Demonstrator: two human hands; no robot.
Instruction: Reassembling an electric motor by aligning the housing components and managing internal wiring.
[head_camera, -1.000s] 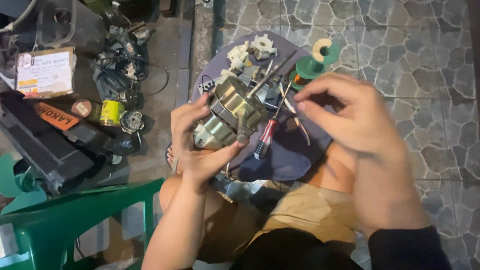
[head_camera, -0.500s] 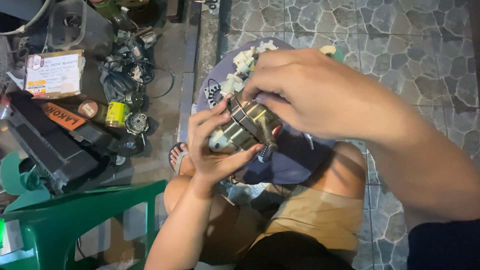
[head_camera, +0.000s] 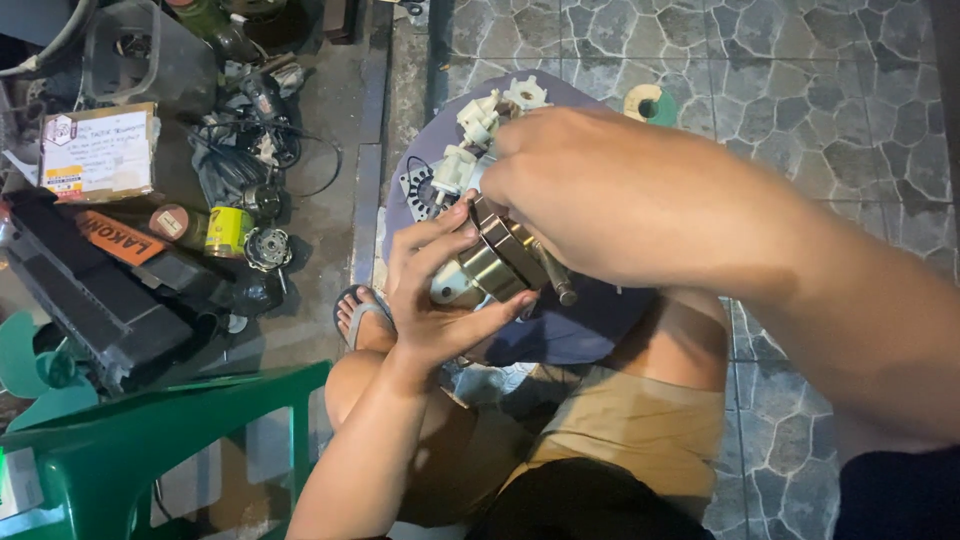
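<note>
Metal motor body (head_camera: 500, 262), brass-grey with a short shaft sticking out lower right, is being held over a purple round tray (head_camera: 590, 325) that is resting on the person's lap. It is being cupped from below by the left hand (head_camera: 435, 300), fingers curled half-open around its underside. It is being covered from above by the right hand (head_camera: 590, 195), fingers closed down on its top end; exact fingertip contact is hidden. White plastic parts (head_camera: 480, 120) are lying on the tray's far edge, just beside the motor. Green tape roll (head_camera: 650, 103) is sitting near the tray rim. Green plastic chair (head_camera: 150, 440) is standing at lower left, tools and a yellow can (head_camera: 230, 230) lying on the floor beyond.
</note>
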